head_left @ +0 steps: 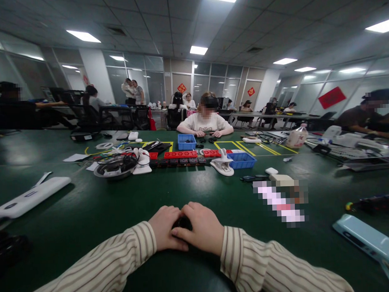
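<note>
My left hand [167,228] and my right hand [202,226] meet on the green table close in front of me. Both have their fingers curled round a small black object [183,223]. Only a dark patch of it shows between my thumbs, and its kind is hidden. My right thumb lies across the near side, over the left hand's fingers. Striped sleeves cover both forearms.
Across the green table [145,199] lie red and black power strips [180,155], blue bins [242,160], a white clip [223,163] and a cable-filled bowl [115,166]. White [33,196] and light-blue [370,235] long devices flank me. A person [206,118] sits opposite.
</note>
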The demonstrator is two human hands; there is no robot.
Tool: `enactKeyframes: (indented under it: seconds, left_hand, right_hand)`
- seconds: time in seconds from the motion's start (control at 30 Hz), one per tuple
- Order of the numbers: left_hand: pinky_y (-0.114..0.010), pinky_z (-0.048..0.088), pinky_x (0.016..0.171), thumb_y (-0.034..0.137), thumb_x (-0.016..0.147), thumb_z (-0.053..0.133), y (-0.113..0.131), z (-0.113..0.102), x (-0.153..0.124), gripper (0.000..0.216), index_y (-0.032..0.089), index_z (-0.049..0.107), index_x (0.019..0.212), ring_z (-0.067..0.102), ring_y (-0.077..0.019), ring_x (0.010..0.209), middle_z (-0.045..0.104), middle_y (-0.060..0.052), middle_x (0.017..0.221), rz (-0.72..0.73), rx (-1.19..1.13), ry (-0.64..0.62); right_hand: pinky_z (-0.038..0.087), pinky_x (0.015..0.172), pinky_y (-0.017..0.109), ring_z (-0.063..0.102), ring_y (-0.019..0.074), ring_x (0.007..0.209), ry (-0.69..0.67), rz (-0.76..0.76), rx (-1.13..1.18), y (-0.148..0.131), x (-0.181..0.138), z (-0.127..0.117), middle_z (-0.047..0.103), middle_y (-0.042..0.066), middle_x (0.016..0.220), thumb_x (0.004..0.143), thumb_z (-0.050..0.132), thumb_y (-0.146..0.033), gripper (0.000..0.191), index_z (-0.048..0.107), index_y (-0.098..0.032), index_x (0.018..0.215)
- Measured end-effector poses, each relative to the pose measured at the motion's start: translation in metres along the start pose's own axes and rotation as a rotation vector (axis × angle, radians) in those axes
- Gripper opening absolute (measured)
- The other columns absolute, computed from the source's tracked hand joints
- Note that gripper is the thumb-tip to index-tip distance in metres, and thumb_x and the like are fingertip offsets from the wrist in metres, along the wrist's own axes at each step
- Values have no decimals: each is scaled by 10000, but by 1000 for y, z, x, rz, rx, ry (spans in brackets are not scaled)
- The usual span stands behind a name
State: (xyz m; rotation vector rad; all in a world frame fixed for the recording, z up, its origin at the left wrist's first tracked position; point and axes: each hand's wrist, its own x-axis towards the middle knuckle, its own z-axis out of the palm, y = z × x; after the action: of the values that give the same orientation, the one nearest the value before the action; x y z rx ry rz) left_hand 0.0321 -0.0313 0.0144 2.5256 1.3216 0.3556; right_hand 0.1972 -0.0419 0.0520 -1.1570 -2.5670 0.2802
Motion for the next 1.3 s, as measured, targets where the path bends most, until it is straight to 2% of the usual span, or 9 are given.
enactKeyframes:
  seconds: [0.2,0.37,0.47,0.6,0.73,0.9,1.0,1.13,1.3]
  left_hand:
    - [-328,400,740,504,593,670,-3,5,4,405,171,586,809,542,-217,756,592,-28,778,-24,10,-15]
    - [-292,383,748,476,579,692,-12,7,6,370,191,601,797,539,-192,769,600,6,781,64,-65,-34]
    - [-287,375,745,499,559,708,-16,7,7,393,192,607,782,537,-191,779,608,8,786,115,-99,-53]
    - [-293,375,723,501,575,705,-18,5,7,386,173,610,754,539,-192,758,606,-5,764,134,-106,-46]
    - [-301,391,729,552,579,678,-15,0,5,481,176,595,866,545,-205,785,601,-17,836,130,-137,-40]
    - [-339,403,757,624,442,710,-2,-1,1,728,179,536,991,538,-237,825,577,-46,936,59,-90,22]
    - [-360,401,732,637,477,686,4,1,1,644,160,557,890,532,-241,777,571,-52,843,1,11,49]
    - [-345,395,706,580,541,686,4,5,3,522,161,577,832,531,-222,733,583,-35,771,8,6,22]
    - [-320,384,715,475,536,726,-2,7,5,430,168,594,806,539,-207,740,596,-18,766,58,-46,11]
  right_hand:
    - [401,672,293,517,184,778,-52,-157,-80,5,3,1,570,55,832,752,572,-402,282,554,-155,886]
    - [409,776,276,522,164,855,-175,-373,109,11,7,-15,599,52,908,702,613,-171,238,587,-152,938]
    - [402,839,257,534,150,903,-263,-441,245,16,9,-21,618,38,945,676,580,-55,297,611,-158,952]
    - [406,849,257,549,149,922,-331,-432,336,22,12,-22,620,28,981,662,573,-31,363,613,-180,991]
    - [398,859,287,531,167,948,-252,-400,365,17,9,-21,588,42,1032,632,654,-104,461,549,-176,1075]
    - [410,739,298,511,169,829,-8,-91,222,5,2,-12,566,53,886,736,610,-371,325,541,-150,964]
    - [394,670,285,503,167,762,-22,-10,83,2,0,-4,553,42,810,735,584,-476,342,560,-156,854]
    - [386,658,277,504,167,749,-69,-45,-17,4,3,-2,553,36,774,701,635,-438,304,578,-152,790]
    - [412,722,278,518,170,823,-163,-228,82,9,6,-14,578,44,850,682,677,-292,255,608,-160,889]
